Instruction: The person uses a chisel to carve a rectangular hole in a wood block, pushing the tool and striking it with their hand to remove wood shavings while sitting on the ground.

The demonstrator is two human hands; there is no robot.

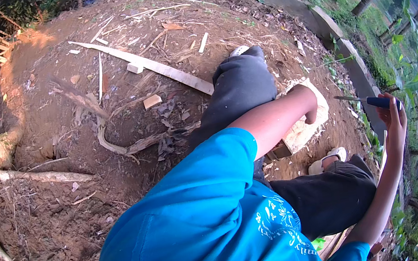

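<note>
My left arm reaches across to a pale wooden block [304, 135] between my legs. My left hand [309, 107] bends down over the block and grips it, with most of its fingers hidden from view. Out to the right, my right hand [394, 116] is raised and closed around the dark blue handle of a slim metal-bladed hand tool [377, 101]. The blade points left toward the block, apart from it. Whether the tool is a screwdriver, a chisel or a knife is too small to make out.
A long pale wooden strip [156, 67] lies on the dirt beyond my knee, with small wood offcuts [152, 101] around it. Crooked roots [130, 146] cross the ground at left. A low concrete edging [331, 26] curves along the right, with green plants [368, 42] behind.
</note>
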